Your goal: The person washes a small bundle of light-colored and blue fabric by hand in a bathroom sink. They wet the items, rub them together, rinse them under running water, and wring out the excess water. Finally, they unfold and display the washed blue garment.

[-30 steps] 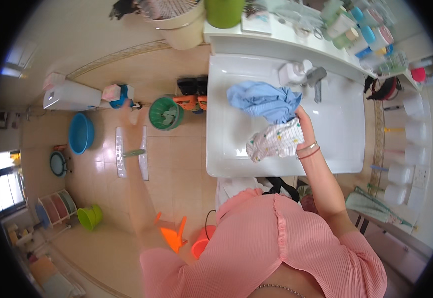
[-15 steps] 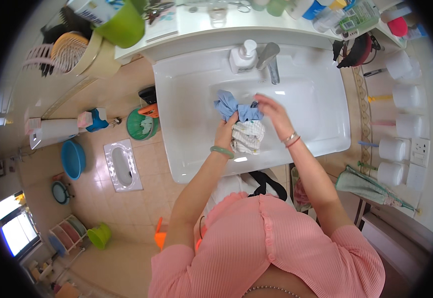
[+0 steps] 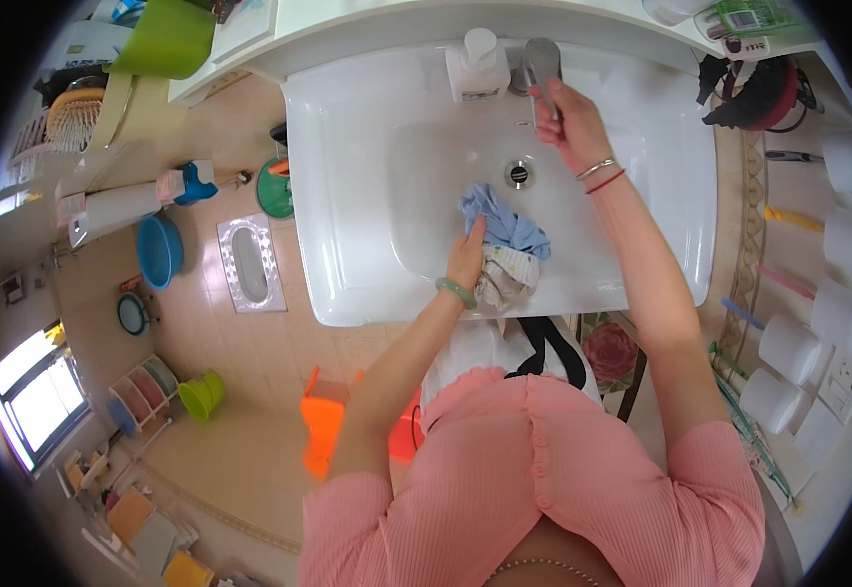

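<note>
Over the white sink (image 3: 377,245), my left hand (image 3: 466,256) grips a crumpled light-blue cloth (image 3: 504,220). Bunched below that is a white patterned cloth (image 3: 509,279), close to the sink's near edge. A green bangle sits on my left wrist. My right hand (image 3: 573,122) is at the grey metal faucet (image 3: 542,61), its fingers curled round the front part; the spout is mostly hidden behind them. No running water shows. The round drain (image 3: 518,175) lies bare between the faucet and the cloths.
A white pump bottle (image 3: 478,67) stands left of the faucet. Along the right wall hang white cups (image 3: 791,342) with toothbrushes, and a hair dryer (image 3: 763,93). On the left floor are a squat toilet (image 3: 250,264), a blue basin (image 3: 159,252) and an orange plastic stool (image 3: 324,421).
My right hand has left the cloths and reached up to the faucet. The left hand has drawn the cloths nearer the sink's front edge, uncovering the drain. The view has shifted.
</note>
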Motion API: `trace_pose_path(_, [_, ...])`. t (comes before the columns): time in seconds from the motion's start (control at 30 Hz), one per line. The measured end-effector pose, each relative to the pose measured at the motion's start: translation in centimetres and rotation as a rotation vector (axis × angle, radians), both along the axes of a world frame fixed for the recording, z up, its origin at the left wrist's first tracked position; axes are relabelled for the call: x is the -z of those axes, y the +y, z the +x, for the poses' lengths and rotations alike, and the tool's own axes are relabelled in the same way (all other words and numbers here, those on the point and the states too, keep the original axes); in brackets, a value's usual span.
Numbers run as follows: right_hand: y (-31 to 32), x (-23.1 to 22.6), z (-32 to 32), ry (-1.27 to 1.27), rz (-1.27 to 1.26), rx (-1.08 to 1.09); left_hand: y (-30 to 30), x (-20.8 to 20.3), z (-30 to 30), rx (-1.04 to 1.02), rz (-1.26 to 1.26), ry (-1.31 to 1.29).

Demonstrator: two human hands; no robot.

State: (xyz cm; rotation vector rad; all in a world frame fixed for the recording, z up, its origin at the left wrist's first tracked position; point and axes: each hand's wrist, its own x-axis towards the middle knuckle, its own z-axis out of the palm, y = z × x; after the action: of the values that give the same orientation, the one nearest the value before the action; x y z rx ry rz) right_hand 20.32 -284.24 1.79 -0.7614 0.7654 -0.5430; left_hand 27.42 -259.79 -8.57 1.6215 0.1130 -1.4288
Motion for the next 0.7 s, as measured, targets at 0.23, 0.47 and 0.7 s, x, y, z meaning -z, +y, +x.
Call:
trace_pose_path(0.23, [-1.5, -1.5, -1.0, 0.14, -0.045, -0.054, -2.6, -3.1, -2.5, 0.03, -0.086, -0.039])
trace_pose_path(0.47, [-1.7, -2.1, -0.8, 0.183, -0.047, -0.063, -2.4, -2.1, -2.1, 0.057, -0.125, -0.033])
trace_pose_path(0.7, [-1.7, -2.3, -1.2, 0.153, -0.039, -0.083, -2.3, -1.8, -1.7, 0.089, -0.11, -0.013])
